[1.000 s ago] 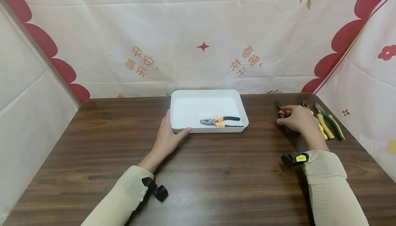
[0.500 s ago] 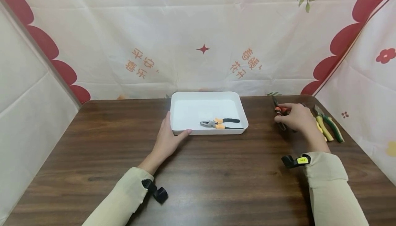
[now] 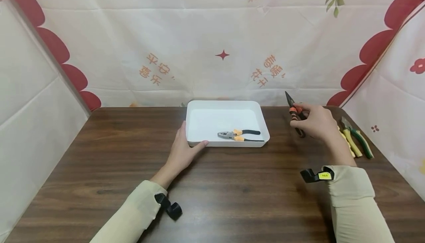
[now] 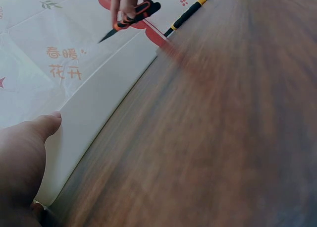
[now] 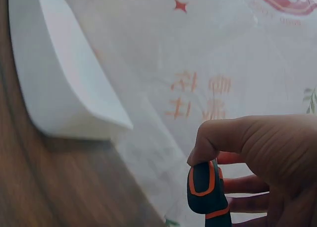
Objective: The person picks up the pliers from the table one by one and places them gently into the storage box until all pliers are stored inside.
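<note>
Needle-nose pliers (image 3: 293, 114) with black and orange handles hang above the table in my right hand (image 3: 317, 123). In the right wrist view my thumb presses on one handle (image 5: 202, 190), and the fingers lie on its far side. The tips point up toward the back wall. My left hand (image 3: 180, 152) holds the front left corner of a white tray (image 3: 203, 119), thumb over the front rim and fingers along the left side. Inside the tray, near its front right, lie combination pliers (image 3: 229, 134) with black and yellow-orange handles.
Pliers with yellow and green handles (image 3: 363, 145) lie near the table's right edge. Other yellow handles beside them are partly hidden by my right hand. A printed cloth (image 3: 222, 21) hangs behind the brown wooden table (image 3: 245, 184), close behind the tray.
My right hand has lifted the needle-nose pliers from the group of tools at the right and moved them slightly left. The left hand keeps its hold on the tray corner.
</note>
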The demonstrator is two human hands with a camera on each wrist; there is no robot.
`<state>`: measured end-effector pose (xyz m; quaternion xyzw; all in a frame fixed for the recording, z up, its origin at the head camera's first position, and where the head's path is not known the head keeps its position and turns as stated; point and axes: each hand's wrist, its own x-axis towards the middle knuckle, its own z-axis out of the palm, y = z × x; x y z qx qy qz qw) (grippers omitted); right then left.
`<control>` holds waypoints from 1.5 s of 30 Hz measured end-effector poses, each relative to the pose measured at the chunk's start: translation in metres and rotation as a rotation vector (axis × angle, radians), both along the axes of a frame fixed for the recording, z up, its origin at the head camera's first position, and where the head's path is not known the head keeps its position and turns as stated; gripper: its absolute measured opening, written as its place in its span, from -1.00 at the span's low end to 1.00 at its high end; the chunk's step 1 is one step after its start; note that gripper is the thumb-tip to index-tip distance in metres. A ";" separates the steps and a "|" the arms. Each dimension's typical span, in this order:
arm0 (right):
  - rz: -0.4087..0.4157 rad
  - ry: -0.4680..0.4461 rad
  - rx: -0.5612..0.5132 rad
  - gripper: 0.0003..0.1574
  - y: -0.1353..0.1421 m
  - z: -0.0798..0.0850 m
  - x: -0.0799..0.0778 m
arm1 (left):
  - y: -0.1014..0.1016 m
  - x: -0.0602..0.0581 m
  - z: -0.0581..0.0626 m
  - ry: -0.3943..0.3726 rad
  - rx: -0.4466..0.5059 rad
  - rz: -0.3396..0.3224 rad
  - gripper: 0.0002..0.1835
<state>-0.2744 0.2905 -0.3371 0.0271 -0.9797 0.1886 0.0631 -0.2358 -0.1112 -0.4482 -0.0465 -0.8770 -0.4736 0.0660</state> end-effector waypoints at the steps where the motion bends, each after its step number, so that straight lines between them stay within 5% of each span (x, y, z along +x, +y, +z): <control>1: 0.007 0.011 -0.010 -0.14 -0.004 0.002 0.000 | 0.000 0.000 0.000 -0.002 -0.004 -0.002 0.21; 15: 0.209 0.086 -0.111 -0.14 -0.053 0.036 -0.014 | 0.000 0.000 -0.002 -0.019 -0.001 0.016 0.23; 24: 0.350 0.178 -0.231 -0.09 -0.060 0.020 -0.021 | 0.000 0.003 -0.003 -0.024 -0.009 0.013 0.22; 32: 0.471 0.283 -0.169 -0.10 -0.071 0.010 -0.032 | -0.001 -0.001 -0.002 -0.012 -0.010 0.014 0.21; 45: 0.487 0.314 -0.118 -0.10 -0.085 -0.004 -0.037 | -0.001 -0.001 -0.001 -0.025 -0.015 0.016 0.22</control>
